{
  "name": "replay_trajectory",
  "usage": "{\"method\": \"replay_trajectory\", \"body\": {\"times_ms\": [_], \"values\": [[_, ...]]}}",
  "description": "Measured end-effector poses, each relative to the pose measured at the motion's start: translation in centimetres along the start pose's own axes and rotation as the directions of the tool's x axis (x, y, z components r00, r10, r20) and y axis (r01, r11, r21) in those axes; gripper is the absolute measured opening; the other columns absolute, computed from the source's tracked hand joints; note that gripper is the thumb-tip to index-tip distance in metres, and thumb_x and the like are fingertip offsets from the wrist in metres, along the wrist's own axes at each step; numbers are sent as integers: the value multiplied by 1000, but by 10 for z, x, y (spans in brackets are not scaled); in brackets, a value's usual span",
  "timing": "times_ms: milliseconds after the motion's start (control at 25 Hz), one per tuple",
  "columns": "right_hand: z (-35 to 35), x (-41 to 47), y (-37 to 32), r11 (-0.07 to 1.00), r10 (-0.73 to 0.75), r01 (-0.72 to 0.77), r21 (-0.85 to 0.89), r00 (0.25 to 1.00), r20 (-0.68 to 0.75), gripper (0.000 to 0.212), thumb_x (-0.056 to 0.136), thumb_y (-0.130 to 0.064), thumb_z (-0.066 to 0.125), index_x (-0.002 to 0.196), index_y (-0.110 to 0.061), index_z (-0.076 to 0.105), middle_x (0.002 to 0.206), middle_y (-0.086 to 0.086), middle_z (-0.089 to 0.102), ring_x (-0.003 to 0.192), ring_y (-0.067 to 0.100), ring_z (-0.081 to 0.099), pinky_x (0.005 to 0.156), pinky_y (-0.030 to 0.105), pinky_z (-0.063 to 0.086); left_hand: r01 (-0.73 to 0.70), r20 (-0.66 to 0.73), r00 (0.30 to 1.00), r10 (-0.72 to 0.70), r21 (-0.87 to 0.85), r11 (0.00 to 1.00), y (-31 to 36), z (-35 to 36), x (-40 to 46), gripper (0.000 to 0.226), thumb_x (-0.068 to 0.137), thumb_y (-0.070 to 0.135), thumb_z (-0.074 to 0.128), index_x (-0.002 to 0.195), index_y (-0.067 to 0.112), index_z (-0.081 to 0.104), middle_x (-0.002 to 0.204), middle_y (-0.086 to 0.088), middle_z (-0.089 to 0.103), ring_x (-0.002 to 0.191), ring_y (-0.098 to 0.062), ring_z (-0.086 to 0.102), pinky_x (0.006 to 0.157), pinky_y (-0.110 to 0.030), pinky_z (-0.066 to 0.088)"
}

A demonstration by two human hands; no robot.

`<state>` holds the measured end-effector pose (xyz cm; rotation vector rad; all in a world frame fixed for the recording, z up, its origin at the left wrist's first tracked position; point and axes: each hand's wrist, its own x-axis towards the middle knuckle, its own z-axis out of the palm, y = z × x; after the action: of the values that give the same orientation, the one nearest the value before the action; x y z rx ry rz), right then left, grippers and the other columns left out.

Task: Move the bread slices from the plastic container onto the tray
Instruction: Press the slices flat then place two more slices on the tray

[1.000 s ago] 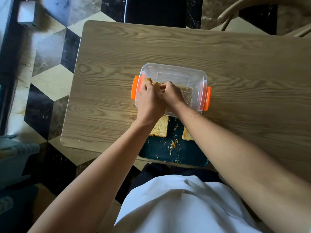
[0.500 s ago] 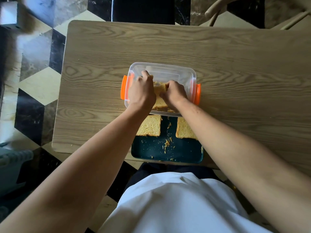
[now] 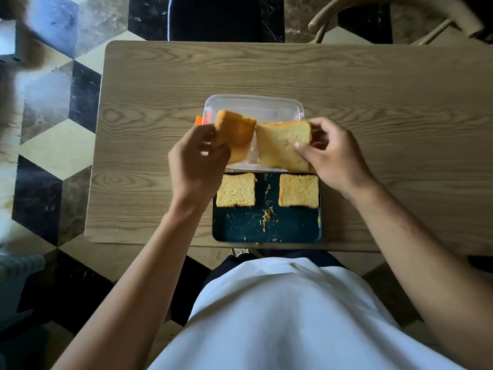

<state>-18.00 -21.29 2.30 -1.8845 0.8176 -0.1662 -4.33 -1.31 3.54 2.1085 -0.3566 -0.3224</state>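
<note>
We have two bread slices (image 3: 235,190) flat on the far half of the dark tray (image 3: 266,231). Our left hand (image 3: 198,161) pinches another slice (image 3: 234,134), our right hand (image 3: 333,153) a fourth (image 3: 282,145), both above the plastic container (image 3: 253,105) on the counter (image 3: 373,102); its visible part looks empty.

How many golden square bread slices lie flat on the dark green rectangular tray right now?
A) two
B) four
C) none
A: one slice lies at the tray's far left, another at its far right; each hand holds one more above the container.
</note>
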Motion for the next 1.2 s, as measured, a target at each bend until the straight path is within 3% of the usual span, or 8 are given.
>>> {"method": "replay_trajectory", "body": {"times_ms": [200,320,440,640,760,840,1040,1200], "values": [[-2,-68,49,928,225,-230,293,973,54,26,78,-30,72,103,-31,69,102,0,76,94,17,72,84,39,60,391,203,920,-335,-419,820,-52,-25,-68,30,76,0,79,95,23,76,89,-4,79,81,-17,74,66,-26,61],[10,-87,88,873,380,-391,291,920,97,23,82,-24,70,104,-26,68,105,7,75,104,32,69,92,51,55,619,374,784,-495,-420,664,-92,-12,-92,28,80,-2,77,101,15,73,98,-13,79,92,-32,75,72,-35,62],[31,-87,108,852,482,-499,159,866,133,35,90,-16,65,125,-16,60,116,11,69,108,33,66,93,47,54,692,398,719,-569,-338,638,-116,11,-97,27,80,-3,77,103,8,70,95,-15,78,98,-40,73,86,-50,61],[50,-89,108,888,452,-449,-97,892,5,49,94,-12,62,140,-9,47,140,13,52,121,23,52,96,34,45,529,328,798,-505,19,848,-125,23,-104,14,84,24,77,98,23,74,84,11,75,85,-15,74,78,-35,62],[49,-93,103,864,295,-318,-389,948,-121,48,90,-19,64,136,-13,52,136,10,52,117,25,55,89,27,43,369,217,879,-425,256,894,-122,23,-108,25,89,33,70,108,18,70,103,1,71,100,-24,68,88,-43,56],[57,-91,98,878,252,-268,-396,963,-92,44,89,-16,64,131,-11,56,133,11,52,110,23,55,86,24,39,355,152,899,-410,294,888,-121,24,-104,42,91,28,67,127,7,61,121,-11,64,110,-27,62,98,-43,51],[90,-73,74,912,208,-155,-379,973,102,36,90,-20,62,125,-14,61,128,7,57,111,19,56,91,30,47,280,210,914,-346,290,915,-107,27,-86,41,91,19,63,129,6,62,125,-13,66,112,-27,63,100,-44,50],[115,-52,61,933,179,-122,-338,974,141,36,90,-23,62,125,-13,62,123,7,58,107,22,58,88,33,50,209,254,914,-317,376,903,-101,36,-69,48,88,12,61,136,7,57,131,-15,62,118,-32,58,103,-42,46]]}}
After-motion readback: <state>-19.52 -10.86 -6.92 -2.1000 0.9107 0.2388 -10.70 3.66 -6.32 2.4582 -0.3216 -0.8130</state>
